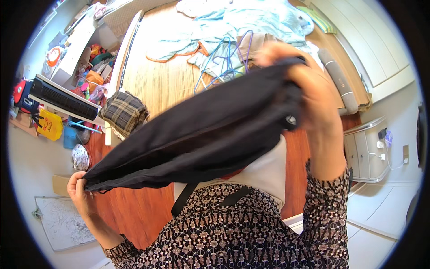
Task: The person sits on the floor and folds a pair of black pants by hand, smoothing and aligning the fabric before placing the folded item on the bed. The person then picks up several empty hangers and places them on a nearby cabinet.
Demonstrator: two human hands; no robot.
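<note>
A black cloth garment (201,124) is stretched in the air across my body, its kind not plain from its folds. Pinching its lower left end is my left hand (80,190), with the thumb and fingers closed on the cloth. My right hand (312,90), raised and blurred, grips the opposite end at the upper right. A small pale round mark (291,119) shows on the black cloth near the right wrist. Behind the garment, part of the bed is hidden.
Several blue and purple clothes hangers (228,60) lie on the bed mat (161,77), beside a rumpled light-blue quilt (242,16). A folded plaid cloth (124,111) sits at the bed's near left corner, by a black tower fan (63,97). A bedside cabinet (364,151) stands right.
</note>
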